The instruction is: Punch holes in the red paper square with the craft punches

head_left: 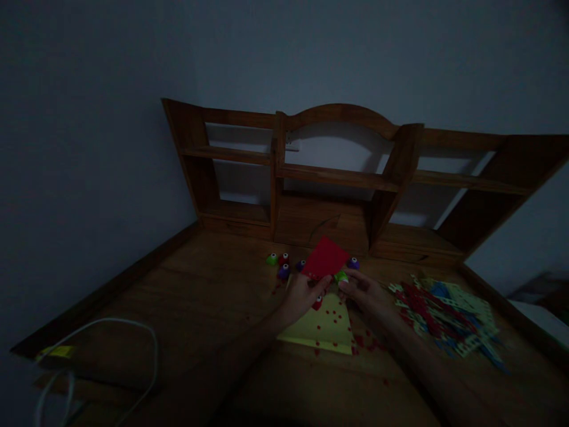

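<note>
My left hand [306, 293] is closed on the near edge of a red sheet of paper [326, 258], which it holds up at a tilt. In my right hand [360, 289] is a small green paper punch [341, 277], pinched by the fingers at the paper's right lower corner. Whether the paper lies inside the punch's slot I cannot tell. Below both hands lies a yellow sheet [306, 326] strewn with small red paper bits. A red punch [317, 303] rests on it, close to my left hand.
Behind the hands stand several more punches, among them a green one [272, 259] and a purple one [354, 263]. A heap of red, blue and pale plastic strips [448, 314] lies at the right. A wooden shelf [329, 172] backs the desk; a white cable [153, 350] loops at the left.
</note>
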Tool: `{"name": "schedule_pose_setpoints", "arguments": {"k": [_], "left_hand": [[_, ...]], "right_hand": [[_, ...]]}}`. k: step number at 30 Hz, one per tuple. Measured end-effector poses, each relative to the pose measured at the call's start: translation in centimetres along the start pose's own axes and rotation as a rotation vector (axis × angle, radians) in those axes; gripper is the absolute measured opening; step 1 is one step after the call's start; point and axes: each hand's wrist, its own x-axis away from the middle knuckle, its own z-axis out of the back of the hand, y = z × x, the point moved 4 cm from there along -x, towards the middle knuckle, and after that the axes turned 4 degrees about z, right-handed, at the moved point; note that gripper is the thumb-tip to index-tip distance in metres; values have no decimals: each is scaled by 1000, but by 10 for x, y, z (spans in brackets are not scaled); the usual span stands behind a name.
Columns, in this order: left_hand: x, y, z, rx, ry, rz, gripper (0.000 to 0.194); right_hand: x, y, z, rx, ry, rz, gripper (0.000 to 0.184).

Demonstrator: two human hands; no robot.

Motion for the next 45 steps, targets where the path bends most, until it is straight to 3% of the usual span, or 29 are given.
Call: {"name": "schedule_pose_setpoints", "arguments": {"k": [8, 18, 23, 30, 45], "left_hand": [[7, 11, 2, -13, -39, 43, 42], [5, 15, 4, -255, -10, -6, 47], [6, 20, 0, -228, -30, -70, 41], [7, 13, -1, -199, -87, 5, 39], [8, 11, -4, -71, -188, 24, 33]], "right_hand": [[2, -4, -1, 58, 23, -36, 44], [3, -3, -2, 26, 35, -29, 38], [3, -1, -4, -22, 23, -29, 39], [5, -3, -8, -58, -16, -44, 31], [6, -1, -12, -144, -95, -54, 22]]}}
